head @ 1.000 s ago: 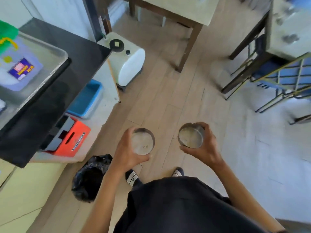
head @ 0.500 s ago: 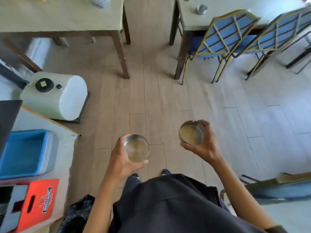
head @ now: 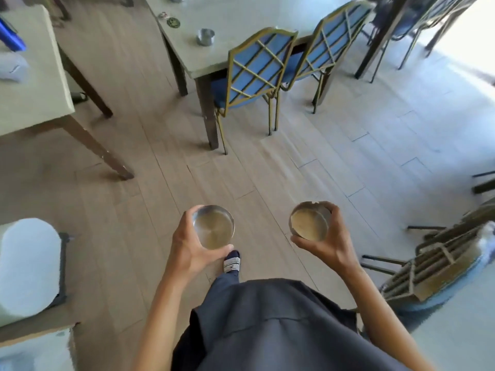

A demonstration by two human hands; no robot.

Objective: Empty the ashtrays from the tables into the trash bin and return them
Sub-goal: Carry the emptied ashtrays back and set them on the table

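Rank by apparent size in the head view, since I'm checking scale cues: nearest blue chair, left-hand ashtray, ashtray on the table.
1. Nearest blue chair.
2. Left-hand ashtray.
3. Ashtray on the table, though it is farther from the camera, so true size may match.

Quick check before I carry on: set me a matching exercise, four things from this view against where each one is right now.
Things:
1. plain-rimmed ashtray
2. notched ashtray
3. third ashtray
4. nearest blue chair

Places:
A. standing on the table
B. held in the right hand
C. pushed in at the table's edge
D. held in the left hand

Pairs: 1-D, 2-B, 3-A, 4-C
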